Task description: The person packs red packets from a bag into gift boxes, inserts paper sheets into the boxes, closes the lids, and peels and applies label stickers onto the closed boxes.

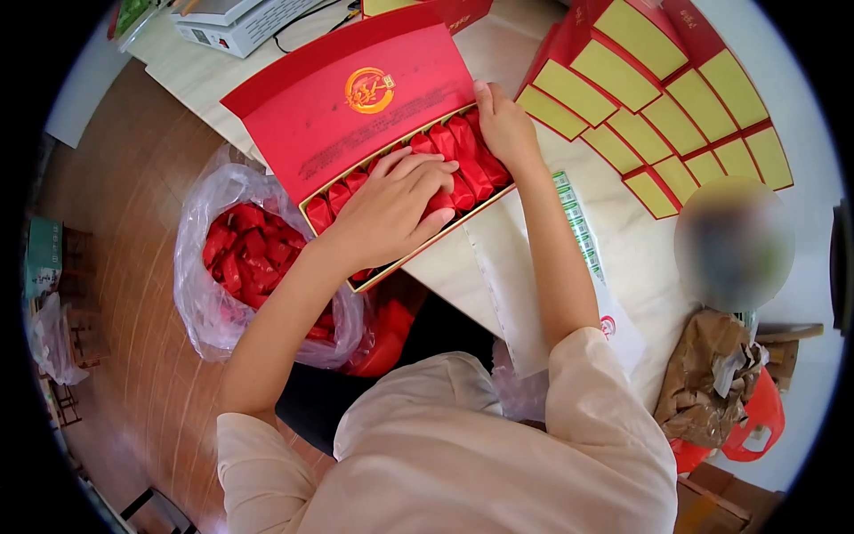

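Note:
A red gift box [276, 111] with a gold emblem inside its raised lid lies open at the table's near edge. Rows of shiny red foil packets [464, 153] fill it. My left hand [391, 200] rests across the packets, fingers spread and slightly bent, covering the middle of the row. At the box's right end, my right hand [505, 129] grips the corner, its thumb by the lid's edge. Below and left of the box, a clear plastic bag [191, 289] holds many more red packets [249, 254].
Stacked red-and-yellow boxes [658, 107] stand at the back right. A white appliance [236, 31] sits back left. Near my right forearm lie a strip of green-and-white labels [576, 218] and white paper [503, 276]. Crumpled brown paper [707, 378] is at the right.

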### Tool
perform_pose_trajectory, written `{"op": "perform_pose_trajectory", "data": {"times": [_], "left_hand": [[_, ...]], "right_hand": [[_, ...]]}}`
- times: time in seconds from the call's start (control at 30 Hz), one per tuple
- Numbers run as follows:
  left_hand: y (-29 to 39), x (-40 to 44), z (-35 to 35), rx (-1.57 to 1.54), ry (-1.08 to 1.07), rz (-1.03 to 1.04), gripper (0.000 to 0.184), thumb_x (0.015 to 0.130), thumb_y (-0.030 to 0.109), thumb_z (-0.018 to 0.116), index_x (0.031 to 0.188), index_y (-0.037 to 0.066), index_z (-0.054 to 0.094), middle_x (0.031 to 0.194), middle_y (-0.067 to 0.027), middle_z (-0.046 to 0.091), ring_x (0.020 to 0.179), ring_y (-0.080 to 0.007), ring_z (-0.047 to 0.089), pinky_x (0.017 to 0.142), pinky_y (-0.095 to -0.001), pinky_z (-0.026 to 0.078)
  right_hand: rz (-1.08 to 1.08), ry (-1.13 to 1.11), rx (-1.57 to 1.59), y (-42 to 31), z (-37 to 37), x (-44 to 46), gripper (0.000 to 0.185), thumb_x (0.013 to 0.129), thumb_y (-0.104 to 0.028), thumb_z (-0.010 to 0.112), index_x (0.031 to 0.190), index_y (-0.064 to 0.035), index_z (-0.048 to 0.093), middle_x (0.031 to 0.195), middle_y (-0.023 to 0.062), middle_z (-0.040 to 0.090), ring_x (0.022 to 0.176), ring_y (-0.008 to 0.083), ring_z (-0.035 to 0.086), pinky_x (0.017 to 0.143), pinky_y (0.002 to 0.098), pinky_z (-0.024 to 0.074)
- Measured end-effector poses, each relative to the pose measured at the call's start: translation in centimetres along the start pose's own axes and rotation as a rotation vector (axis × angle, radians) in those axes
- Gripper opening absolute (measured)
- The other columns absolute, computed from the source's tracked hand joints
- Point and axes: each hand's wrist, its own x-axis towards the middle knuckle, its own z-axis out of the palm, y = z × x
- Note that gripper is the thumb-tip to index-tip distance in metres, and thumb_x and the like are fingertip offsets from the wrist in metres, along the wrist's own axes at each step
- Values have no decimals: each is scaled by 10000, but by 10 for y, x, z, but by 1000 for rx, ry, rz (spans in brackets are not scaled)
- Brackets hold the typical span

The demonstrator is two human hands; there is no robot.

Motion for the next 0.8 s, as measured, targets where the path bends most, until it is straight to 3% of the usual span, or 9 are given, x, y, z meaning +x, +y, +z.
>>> {"op": "perform_pose_trajectory", "data": {"times": [0.03,0.1,0.23,0.3,0.43,0.57,0.73,0.77,0.8], "left_hand": [[1,1,0,4,1,5,316,907,308,566,1094,56,533,1382,-140,453,1290,-337,392,1103,-481,261],[6,2,0,80,-9,31,540,927,375,533,1376,98,415,1333,-158,464,1274,-340,391,1117,-489,235],[12,9,7,139,13,-6,629,933,416,515,1466,127,346,1292,-172,453,1259,-344,383,1118,-497,225],[18,19,11,157,-54,-113,626,914,430,546,1438,120,398,1283,-172,438,1252,-350,367,1121,-506,210],[14,17,22,225,109,-97,738,804,516,642,1400,121,457,1345,-183,413,1303,-337,343,1145,-503,190],[7,17,21,230,0,-133,767,783,397,672,1453,166,379,1494,-188,293,1395,-358,248,1162,-508,150],[-1,17,28,290,19,-87,746,799,321,660,1467,193,355,1510,-158,290,1404,-337,247,1166,-485,144],[-1,17,27,314,9,-78,734,810,309,649,1471,198,348,1516,-148,284,1404,-329,249,1166,-473,148],[-3,17,28,329,3,-83,735,815,310,646,1475,202,341,1522,-142,275,1405,-326,248,1167,-471,151]], "right_hand": [[-1,6,1,1,0,1,533,1011,-448,267,1073,-23,584,901,265,660,878,447,626,786,518,478],[0,-2,64,4,1,2,547,1011,-449,259,1091,-17,584,952,273,652,930,450,612,808,518,466],[13,12,133,10,3,6,525,1012,-421,282,1095,-5,591,939,258,657,931,422,622,813,484,475],[15,98,478,12,-3,5,440,1007,-361,356,1086,-3,600,897,225,660,876,374,639,793,440,487],[-111,259,311,17,-49,-47,233,963,-212,515,1077,-34,614,938,136,663,830,286,639,721,362,500],[-143,143,-31,61,-107,-137,203,920,-167,583,1079,-47,620,964,107,653,861,270,637,708,346,508],[236,-141,-297,119,-185,-255,372,829,-197,705,1160,-53,614,1092,125,618,994,290,607,841,372,496],[265,-228,-368,131,-199,-276,522,791,-238,758,1251,-85,566,1236,136,555,1128,289,551,920,376,466],[281,-219,-375,130,-202,-289,522,791,-238,758,1251,-85,566,1236,136,555,1128,289,551,920,376,466]]}}
